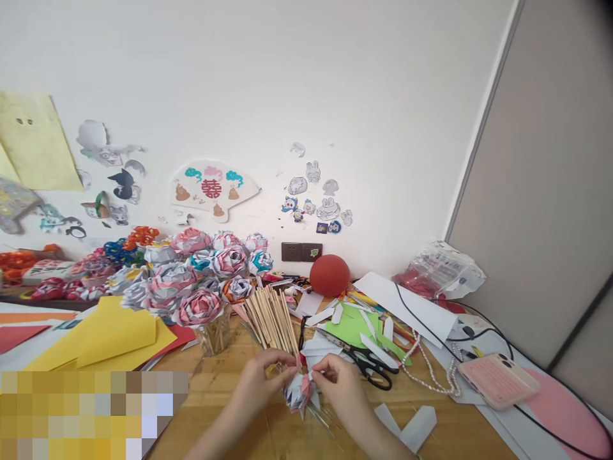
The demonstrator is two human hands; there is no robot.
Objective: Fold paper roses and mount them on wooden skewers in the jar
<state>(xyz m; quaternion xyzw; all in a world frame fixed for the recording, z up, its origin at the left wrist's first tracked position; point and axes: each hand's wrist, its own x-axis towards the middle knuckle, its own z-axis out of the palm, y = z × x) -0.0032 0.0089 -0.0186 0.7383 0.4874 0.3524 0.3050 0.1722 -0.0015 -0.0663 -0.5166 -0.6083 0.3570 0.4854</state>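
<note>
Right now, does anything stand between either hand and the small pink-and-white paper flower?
Nothing visible: left hand and right hand both have fingers on the flower. The thin, pale wooden sticks lie beyond it, and the black-handled scissors beyond the right hand.

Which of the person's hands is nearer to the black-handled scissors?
Right. The right hand is close beside the scissors, its fingers at the small paper flower; the left hand is farther away, on the flower's opposite side.

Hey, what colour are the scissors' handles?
The scissors' handles are black, seen best in the head view.
</note>
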